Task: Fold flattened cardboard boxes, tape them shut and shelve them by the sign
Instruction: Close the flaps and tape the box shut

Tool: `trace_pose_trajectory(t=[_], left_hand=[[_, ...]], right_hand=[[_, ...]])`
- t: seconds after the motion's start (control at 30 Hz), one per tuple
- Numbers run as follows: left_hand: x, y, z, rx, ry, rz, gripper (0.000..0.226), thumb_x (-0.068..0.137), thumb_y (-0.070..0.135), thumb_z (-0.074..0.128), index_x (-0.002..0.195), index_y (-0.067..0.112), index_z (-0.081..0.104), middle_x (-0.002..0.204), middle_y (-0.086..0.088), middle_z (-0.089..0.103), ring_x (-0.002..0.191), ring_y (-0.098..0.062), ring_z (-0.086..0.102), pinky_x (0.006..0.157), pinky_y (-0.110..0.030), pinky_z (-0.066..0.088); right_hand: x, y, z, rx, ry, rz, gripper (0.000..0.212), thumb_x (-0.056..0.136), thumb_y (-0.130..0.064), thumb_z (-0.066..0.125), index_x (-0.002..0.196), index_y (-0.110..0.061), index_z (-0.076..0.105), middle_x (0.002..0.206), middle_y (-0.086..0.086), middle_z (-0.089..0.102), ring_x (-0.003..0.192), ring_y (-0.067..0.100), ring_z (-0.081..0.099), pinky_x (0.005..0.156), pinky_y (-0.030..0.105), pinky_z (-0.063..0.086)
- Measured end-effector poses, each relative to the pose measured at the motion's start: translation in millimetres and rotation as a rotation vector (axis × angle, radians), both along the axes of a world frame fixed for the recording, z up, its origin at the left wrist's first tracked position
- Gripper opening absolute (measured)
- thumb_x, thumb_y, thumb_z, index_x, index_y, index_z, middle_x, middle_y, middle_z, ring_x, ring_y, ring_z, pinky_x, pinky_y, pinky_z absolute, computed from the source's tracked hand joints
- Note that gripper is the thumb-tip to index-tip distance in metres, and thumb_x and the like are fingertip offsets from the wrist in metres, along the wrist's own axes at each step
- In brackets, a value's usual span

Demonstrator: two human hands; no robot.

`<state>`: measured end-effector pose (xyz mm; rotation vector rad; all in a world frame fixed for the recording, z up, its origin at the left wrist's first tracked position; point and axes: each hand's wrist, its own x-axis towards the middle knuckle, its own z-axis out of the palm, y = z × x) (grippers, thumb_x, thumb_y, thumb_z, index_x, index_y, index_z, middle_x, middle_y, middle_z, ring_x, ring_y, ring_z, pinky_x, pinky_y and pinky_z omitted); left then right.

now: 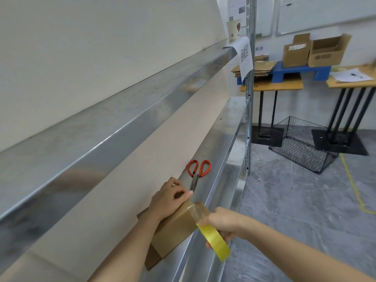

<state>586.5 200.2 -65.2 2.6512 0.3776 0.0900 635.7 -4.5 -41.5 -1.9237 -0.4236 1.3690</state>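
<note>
— On the lower metal shelf (221, 139), what does your head camera give you?

— I see the cardboard box (177, 226) lying there folded up, close to the shelf's front lip. A loose flap juts out at its near end.

— And the grips?

— My left grip (168, 198) rests on top of the box with its fingers curled over the far top edge, holding it down. My right grip (221, 222) is clenched round the yellow tape roll (215, 241), just off the front of the shelf and right beside the box. A clear strip of tape (195, 210) runs from the roll up over the box's top, towards my left fingertips.

— Anything else on that shelf?

— Red-handled scissors (198, 171) lie just beyond the box, with the blades pointing back at my left grip. The blades look closed, as far as I can tell.

— Where is the sign?

— A white paper sign (245, 55) hangs at the far end of the rack by the upright post, level with the upper shelf. A paper cup (234, 29) stands near it.

— And past the rack?

— A wooden bench (274, 84) carries a blue pallet (295, 71). On the pallet are a stack of flattened cardboard (262, 68) and two open boxes (325, 50). A black wire basket (301, 143) sits on the floor beside the bench legs. A second bench to the right holds papers (352, 75).
</note>
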Motion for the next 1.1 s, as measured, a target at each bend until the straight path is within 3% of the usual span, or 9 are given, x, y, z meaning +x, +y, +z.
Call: trace_pose_trajectory(t=[0.27,0.4,0.5,0.6,0.8,0.97,1.1], left_hand=[[4.5,-1.5,-3.9,0.078,-0.039,0.02,0.034,0.091,0.059,0.046,0.089,0.03,0.063,0.109,0.019,0.045,0.1,-0.002,0.046,0.08,-0.031,0.045],[4.2,1.4,-5.1,0.027,-0.128,0.084,0.03,0.096,0.048,0.048,0.105,0.029,0.07,0.106,0.019,0.053,0.099,-0.005,0.055,0.086,-0.032,0.047],[2.4,1.4,-2.1,0.024,-0.187,0.148,0.03,0.098,0.041,0.046,0.114,0.027,0.068,0.112,0.014,0.06,0.103,-0.01,0.058,0.088,-0.033,0.048],[-2.7,-0.5,7.5,0.03,-0.251,0.25,0.027,0.097,0.038,0.049,0.115,0.027,0.067,0.115,0.009,0.064,0.105,-0.014,0.059,0.09,-0.036,0.048],[-31.2,-8.1,24.6,0.028,-0.3,0.444,0.021,0.098,0.031,0.048,0.105,0.024,0.067,0.107,0.006,0.064,0.101,-0.015,0.06,0.088,-0.034,0.047],[-56.3,-36.8,35.1,-0.04,-0.435,0.669,0.01,0.095,0.032,0.053,0.096,0.028,0.061,0.095,0.009,0.058,0.086,-0.01,0.058,0.077,-0.03,0.047],[-78.3,-71.8,32.0,-0.136,-0.468,0.746,0.007,0.095,0.029,0.055,0.092,0.024,0.058,0.081,0.011,0.06,0.075,-0.005,0.057,0.067,-0.024,0.041]], right_hand=[[-3.2,3.5,-1.5,0.008,-0.029,-0.037,0.019,0.094,-0.027,0.05,0.086,-0.01,0.051,0.06,0.005,0.068,0.051,0.012,0.067,0.046,0.02,0.051],[0.1,0.8,9.3,0.011,-0.193,-0.028,0.028,0.096,-0.024,0.05,0.072,-0.01,0.053,0.052,-0.001,0.06,0.039,0.004,0.057,0.041,0.014,0.043],[0.1,0.0,15.1,0.004,-0.32,-0.004,0.039,0.099,-0.028,0.048,0.063,-0.013,0.05,0.054,-0.002,0.054,0.042,0.003,0.049,0.037,0.009,0.035],[-2.3,1.6,14.9,0.029,-0.331,0.005,0.033,0.101,-0.028,0.045,0.071,-0.013,0.048,0.059,-0.001,0.057,0.049,0.006,0.051,0.035,0.009,0.035],[4.4,2.7,17.2,0.084,-0.324,0.078,0.032,0.101,-0.027,0.045,0.072,-0.013,0.042,0.043,-0.005,0.056,0.034,0.003,0.051,0.036,0.012,0.038],[13.8,-0.6,24.4,0.103,-0.279,0.146,0.03,0.102,-0.022,0.043,0.075,-0.01,0.045,0.052,0.002,0.06,0.04,0.009,0.058,0.04,0.014,0.043],[16.9,0.6,18.6,0.062,-0.284,0.213,0.024,0.1,-0.021,0.043,0.105,0.002,0.052,0.062,0.009,0.066,0.042,0.012,0.063,0.045,0.019,0.049]])
